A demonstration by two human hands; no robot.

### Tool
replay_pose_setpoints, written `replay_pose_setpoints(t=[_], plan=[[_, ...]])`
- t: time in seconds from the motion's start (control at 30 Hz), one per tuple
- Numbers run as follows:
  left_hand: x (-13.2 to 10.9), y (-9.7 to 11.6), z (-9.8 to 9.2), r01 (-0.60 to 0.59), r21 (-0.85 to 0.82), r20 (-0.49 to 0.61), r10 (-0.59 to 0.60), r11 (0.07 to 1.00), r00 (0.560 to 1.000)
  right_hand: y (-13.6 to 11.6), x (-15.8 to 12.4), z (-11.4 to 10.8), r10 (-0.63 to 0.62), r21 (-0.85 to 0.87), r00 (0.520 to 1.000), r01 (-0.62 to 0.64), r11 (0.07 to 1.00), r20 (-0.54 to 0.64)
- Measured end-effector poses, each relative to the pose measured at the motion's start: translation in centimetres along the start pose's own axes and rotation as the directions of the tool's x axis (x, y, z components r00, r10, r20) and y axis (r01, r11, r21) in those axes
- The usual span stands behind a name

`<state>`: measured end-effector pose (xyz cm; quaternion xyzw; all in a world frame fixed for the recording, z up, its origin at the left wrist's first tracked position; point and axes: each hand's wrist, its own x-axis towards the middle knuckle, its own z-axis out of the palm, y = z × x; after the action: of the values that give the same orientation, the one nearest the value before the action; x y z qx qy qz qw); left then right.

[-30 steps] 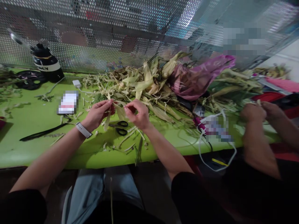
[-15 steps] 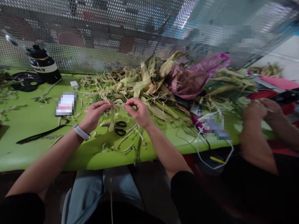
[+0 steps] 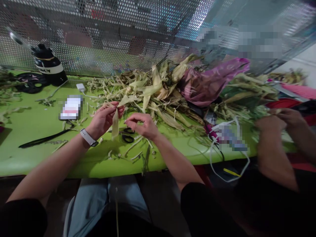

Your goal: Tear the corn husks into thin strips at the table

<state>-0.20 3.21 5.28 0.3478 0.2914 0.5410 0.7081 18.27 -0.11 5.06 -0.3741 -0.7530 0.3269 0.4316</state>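
My left hand [image 3: 103, 119], with a pale watch band [image 3: 86, 136] on its wrist, pinches a pale corn husk [image 3: 115, 125]. One piece of the husk hangs down below the fingers and another spreads out toward the pile. Just to the right, my right hand [image 3: 143, 125] is apart from the husk, its thumb and forefinger drawn together. Whatever is between those fingertips is too small to make out. Black-handled scissors [image 3: 127, 138] lie on the green table [image 3: 96, 164] below the hands, their blades hidden. Cut husk scraps [image 3: 133, 148] are scattered around them.
Behind my hands lies a heap of dried husks [image 3: 148, 85] with a pink plastic bag [image 3: 204, 87]. A phone [image 3: 71, 108], a black strap [image 3: 44, 140] and a dark bottle [image 3: 50, 67] are on the left. Another person's hands [image 3: 274, 123] work at the right, past a white cord [image 3: 229, 180].
My right hand has let go of the husk strip and dropped slightly down and away. My left hand has turned palm more upward, and the husk in it now shows spread wider.
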Motion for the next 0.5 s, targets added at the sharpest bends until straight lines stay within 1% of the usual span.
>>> replay_pose_setpoints(t=[0.03, 0.1, 0.17, 0.27, 0.33, 0.37, 0.43, 0.5], plan=[[0.0, 0.1, 0.0, 0.012, 0.003, 0.005, -0.012, 1.0, 1.0, 0.3, 0.2, 0.0, 0.086, 0.043, 0.996, -0.084, 0.995, -0.029], [0.0, 0.3, 0.1, 0.041, 0.015, 0.021, -0.041, 0.999, 0.999, 1.2, 0.7, -0.1, 0.243, 0.179, 0.969, -0.23, 0.957, -0.055], [-0.1, 0.3, 0.1, 0.087, 0.024, 0.021, -0.088, 0.996, 0.996, 2.0, 1.2, -0.1, 0.307, 0.323, 0.95, -0.274, 0.906, -0.055], [-0.1, -0.1, 0.1, 0.212, 0.03, 0.011, -0.212, 0.977, 0.977, 2.8, 1.7, -0.1, 0.319, 0.462, 0.938, -0.226, 0.858, -0.134], [-0.1, -0.5, 0.0, 0.307, 0.048, 0.042, -0.309, 0.951, 0.95, 3.0, 1.9, -0.1, 0.327, 0.497, 0.928, -0.2, 0.844, -0.182], [0.0, -0.7, -0.1, 0.342, 0.061, 0.068, -0.346, 0.938, 0.936, 3.1, 1.9, -0.1, 0.328, 0.499, 0.926, -0.198, 0.844, -0.187], [0.0, -1.0, -0.2, 0.376, 0.091, 0.108, -0.384, 0.922, 0.917, 3.2, 1.8, -0.1, 0.315, 0.465, 0.933, -0.205, 0.861, -0.173], [0.0, -1.1, -0.3, 0.374, 0.103, 0.117, -0.385, 0.922, 0.916, 3.4, 1.7, -0.2, 0.258, 0.357, 0.949, -0.18, 0.917, -0.184]])
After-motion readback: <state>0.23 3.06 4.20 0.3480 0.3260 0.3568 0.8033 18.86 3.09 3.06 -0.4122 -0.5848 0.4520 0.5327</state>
